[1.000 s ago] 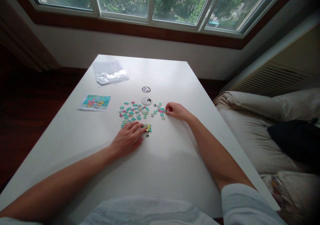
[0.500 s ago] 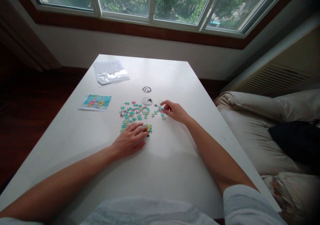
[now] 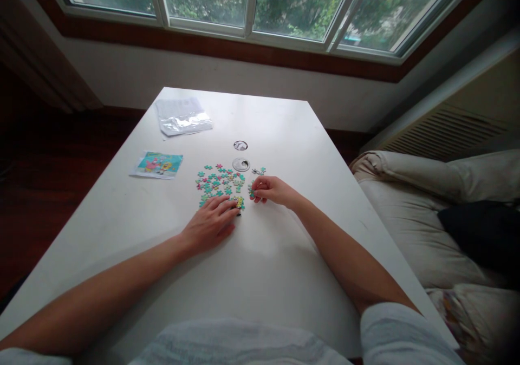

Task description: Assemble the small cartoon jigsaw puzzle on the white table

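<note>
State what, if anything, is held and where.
The right hand apparently pinches a small teal puzzle cluster by its right edge; the left hand grips nothing.

Cannot see the part of the yellow cluster [image 3: 240, 199] beneath the left hand [image 3: 209, 221], nor most of the held pieces [image 3: 251, 190] behind the fingers of the right hand [image 3: 277, 190]. Cannot make out the tiny print on the loose pieces [image 3: 228, 190] just past the left hand, toward twelve o'clock. See the window [image 3: 251, 7] cut off at twelve, the sofa [image 3: 390, 208] at three to four, the shirt [image 3: 235, 343] at six. Cannot identify the dark item [image 3: 475, 235] at four.
</note>
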Demonstrator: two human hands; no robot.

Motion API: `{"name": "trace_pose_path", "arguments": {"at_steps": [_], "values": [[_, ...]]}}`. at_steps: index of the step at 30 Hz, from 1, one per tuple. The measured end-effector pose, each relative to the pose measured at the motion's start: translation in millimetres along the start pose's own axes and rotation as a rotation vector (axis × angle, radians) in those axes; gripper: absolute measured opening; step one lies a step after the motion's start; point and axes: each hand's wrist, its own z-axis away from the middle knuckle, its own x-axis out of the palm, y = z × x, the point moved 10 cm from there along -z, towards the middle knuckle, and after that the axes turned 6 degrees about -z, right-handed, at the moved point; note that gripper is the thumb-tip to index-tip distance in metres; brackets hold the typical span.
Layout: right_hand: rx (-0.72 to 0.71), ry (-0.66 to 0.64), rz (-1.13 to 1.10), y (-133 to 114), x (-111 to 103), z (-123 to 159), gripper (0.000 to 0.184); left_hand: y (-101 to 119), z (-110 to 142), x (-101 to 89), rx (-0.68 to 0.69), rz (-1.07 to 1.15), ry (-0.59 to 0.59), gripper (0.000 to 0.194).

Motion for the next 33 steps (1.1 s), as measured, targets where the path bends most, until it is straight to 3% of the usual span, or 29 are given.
{"name": "trace_pose_path", "arguments": {"at_steps": [12,15,20,27,33], "values": [[-0.110,-0.001,0.171,-4.2,14.4,0.5,0.019,-2.3,0.1,1.6,-0.012,0.002,0.016,0.039],[-0.186,-0.012,0.332,-14.5,23.2,4.6,0.026,-2.4,0.3,2.8,-0.015,-0.001,0.005,0.039],[-0.291,0.016,0.541,-25.9,31.0,8.1,0.023,-2.4,0.6,2.1,-0.012,0.009,0.015,0.040],[-0.249,0.106,0.445,-14.9,20.8,4.7,0.006,-3.5,0.2,1.1,-0.023,0.028,0.025,0.040],[-0.202,0.126,0.471,-9.1,22.3,2.6,0.006,-4.2,-0.2,2.1,-0.030,0.008,0.013,0.040]]}}
